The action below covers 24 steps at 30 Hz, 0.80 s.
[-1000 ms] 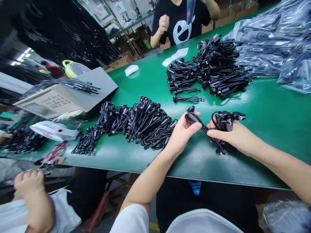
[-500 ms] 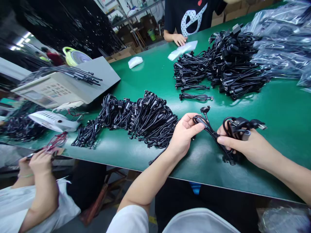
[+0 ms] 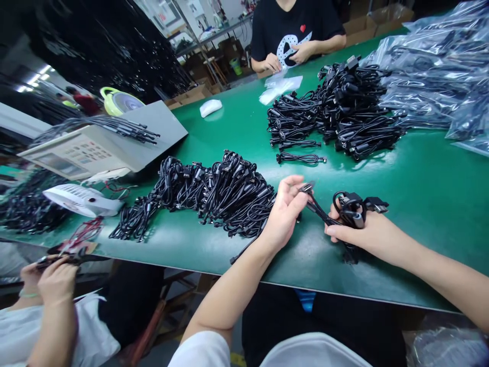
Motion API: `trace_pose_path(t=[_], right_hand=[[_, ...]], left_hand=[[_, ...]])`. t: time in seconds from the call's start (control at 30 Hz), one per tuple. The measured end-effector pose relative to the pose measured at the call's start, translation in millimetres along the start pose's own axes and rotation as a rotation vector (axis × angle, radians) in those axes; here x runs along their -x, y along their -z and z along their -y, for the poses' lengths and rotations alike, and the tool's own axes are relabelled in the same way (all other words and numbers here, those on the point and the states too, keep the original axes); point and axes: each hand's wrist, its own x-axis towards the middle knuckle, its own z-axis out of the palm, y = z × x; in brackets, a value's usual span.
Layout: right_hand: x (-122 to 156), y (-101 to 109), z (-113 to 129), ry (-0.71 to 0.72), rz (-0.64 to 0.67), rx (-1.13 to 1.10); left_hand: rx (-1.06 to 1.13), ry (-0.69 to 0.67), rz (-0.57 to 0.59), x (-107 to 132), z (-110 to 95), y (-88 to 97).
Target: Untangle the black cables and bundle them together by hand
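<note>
Both my hands work one black cable [image 3: 323, 214] just above the green table [image 3: 428, 188]. My left hand [image 3: 284, 211] pinches the cable's connector end between thumb and fingers. My right hand [image 3: 357, 232] is closed round the cable's coiled part, with plugs sticking out past the knuckles. A loose heap of black cables [image 3: 214, 193] lies directly left of my left hand.
A second heap of coiled cables [image 3: 340, 107] and a single coiled cable [image 3: 300, 158] lie farther back. Bagged cables [image 3: 439, 66] fill the far right. A grey machine [image 3: 99, 145] stands left. A person in a black shirt [image 3: 294, 28] sits opposite; another person's hands [image 3: 53, 278] are at lower left.
My left hand has slid along the cable to its connector end, and the loop between my hands has been drawn shorter. The person opposite now has both hands at the clear bags.
</note>
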Motion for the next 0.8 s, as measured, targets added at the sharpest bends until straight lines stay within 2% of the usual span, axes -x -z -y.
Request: trace_pose_path(t=[0.1, 0.33, 0.43, 0.57, 0.67, 0.73, 0.8], right_hand=[[3, -1, 2, 0.024, -0.006, 0.062], [2, 2, -1, 0.048, 0.027, -0.014], [0, 3, -3, 0.042, 0.107, -0.2], [-3, -1, -5, -0.013, 0.228, -0.47], [-8, -6, -8, -0.011, 0.108, -0.527], [-11, -4, -8, 0.067, -0.07, -0.588], [-13, 3, -6, 0.14, -0.247, -0.649]], left_hand=[[-0.087, -0.024, 0.021, -1, -1, 2.4], [-0.015, 0.017, 0.056, -1, -1, 5.3], [-0.008, 0.055, 0.097, 0, -3, 3.9], [-0.133, 0.077, 0.26, 4, -1, 1.2], [-0.173, 0.061, 0.29, 5, 3, -0.9], [-0.148, 0.082, 0.262, 6, 5, -2.8], [-0.165, 0.158, 0.282, 8, 6, -5.6]])
